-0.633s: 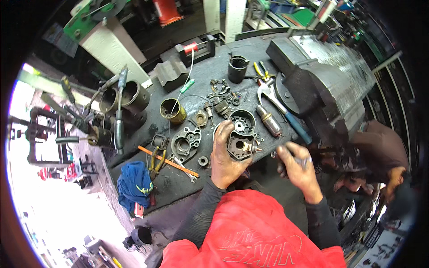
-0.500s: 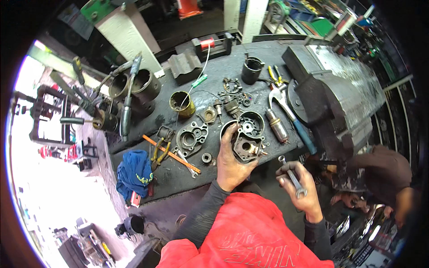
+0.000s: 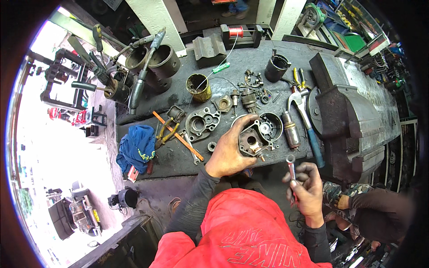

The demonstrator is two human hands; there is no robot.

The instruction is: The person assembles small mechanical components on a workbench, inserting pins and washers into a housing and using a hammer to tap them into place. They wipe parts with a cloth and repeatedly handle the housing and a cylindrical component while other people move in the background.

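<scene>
My left hand [image 3: 227, 152] grips a grey cast-metal housing [image 3: 243, 142] near the bench's front edge, thumb below and fingers over its far side. A round opening and a small copper-coloured stud show on the housing. To the right, off the bench edge, my right hand [image 3: 309, 193] holds a combination wrench [image 3: 292, 169] with its ring end pointing up; the fingers hide its lower part. Left of the housing lie a flat metal cover [image 3: 202, 124] and a small nut-like piece [image 3: 212, 146]. A cylindrical armature [image 3: 291, 134] and a blue-handled hammer [image 3: 313, 138] lie to its right.
A big bench vise [image 3: 348, 120] stands at right. Tin cans [image 3: 199, 89], pipe-like cylinders [image 3: 164, 62] and a red wire spool [image 3: 236, 31] line the back. Pliers [image 3: 167, 134], an orange strip [image 3: 178, 136] and blue cloth [image 3: 136, 147] lie left. Another person [image 3: 380, 214] crouches at lower right.
The wrench in my right hand has turned more upright, its lower end now covered by the fingers. My left hand keeps its grip on the housing. The whole view has shifted.
</scene>
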